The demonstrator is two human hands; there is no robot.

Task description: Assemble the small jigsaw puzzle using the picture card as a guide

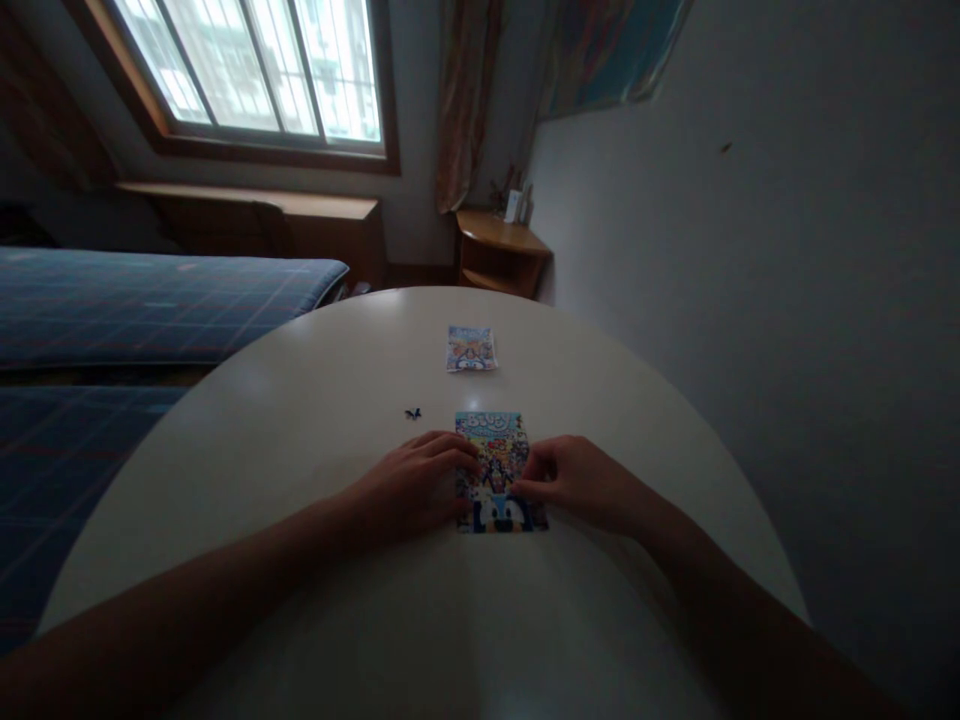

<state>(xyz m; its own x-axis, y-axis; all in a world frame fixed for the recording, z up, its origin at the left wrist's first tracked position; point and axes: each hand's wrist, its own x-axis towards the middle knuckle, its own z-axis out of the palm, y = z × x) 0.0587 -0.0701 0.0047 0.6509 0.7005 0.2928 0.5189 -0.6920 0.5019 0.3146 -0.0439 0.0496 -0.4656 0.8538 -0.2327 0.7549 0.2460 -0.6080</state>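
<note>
A colourful jigsaw puzzle [495,450] with "Bluey" lettering and a blue dog's face lies flat on the white table. My left hand [431,475] rests over its left edge, palm down, with fingers stretched across the surface. At the right side of the puzzle, my right hand [559,475] has thumb and forefinger pinched together, tips low over the picture. Whatever they pinch, if anything, is too small to make out. Small dark loose puzzle pieces [413,413] lie on the tabletop, up and left of the puzzle.
Beyond the puzzle, a slightly creased sheet or packet [471,349] bears the same picture. The white table [337,350] has a rounded far edge. A bed [150,305] stands to the left, a corner shelf [502,232] behind, and a wall [787,300] runs along the right.
</note>
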